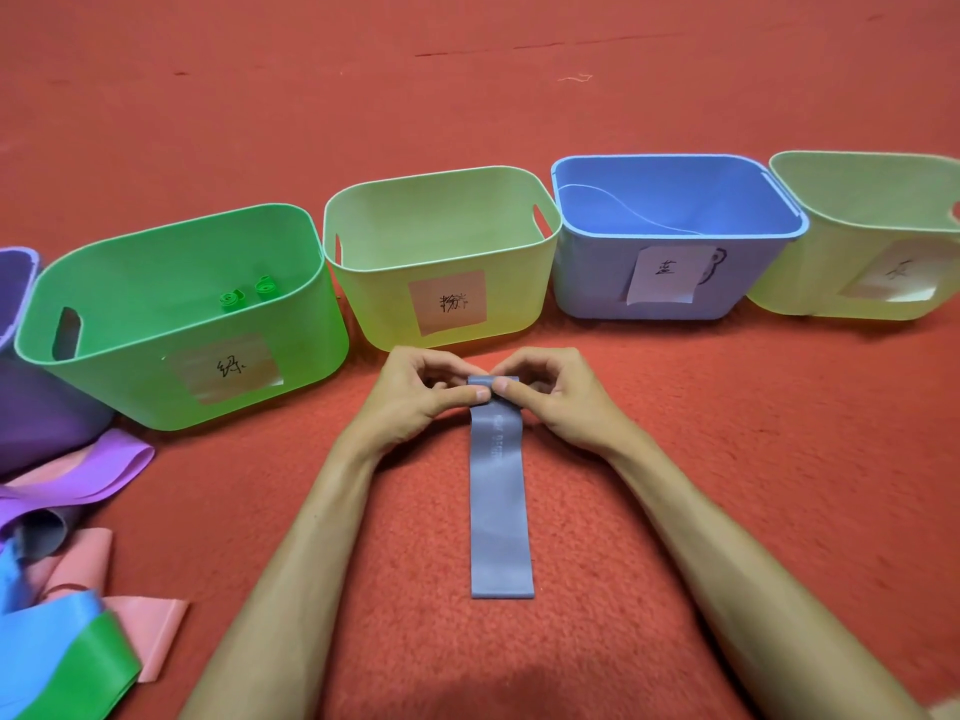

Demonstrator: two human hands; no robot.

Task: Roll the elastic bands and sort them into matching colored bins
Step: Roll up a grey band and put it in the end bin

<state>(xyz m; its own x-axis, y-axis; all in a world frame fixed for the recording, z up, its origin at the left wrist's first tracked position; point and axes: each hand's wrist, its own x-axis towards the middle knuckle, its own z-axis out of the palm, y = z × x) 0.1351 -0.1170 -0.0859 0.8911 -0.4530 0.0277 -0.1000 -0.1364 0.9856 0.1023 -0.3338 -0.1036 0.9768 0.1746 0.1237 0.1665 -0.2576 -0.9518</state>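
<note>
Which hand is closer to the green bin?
Left. The left hand pinches the far end of the grey band just right of the green bin; the right hand pinches it too, farther right.

**Bright, even light; wide-angle bend**

Lit softly, seemingly from above, without hard glare. Faint shadows beneath the forearms (311, 537) on the floor (727, 459), and a darker patch at bottom centre. Row of bins (182, 314) bowed by lens distortion. Sharp at centre, smeared over the lower-left bands (62, 641). Slight sheen on taped labels (228, 366).
</note>
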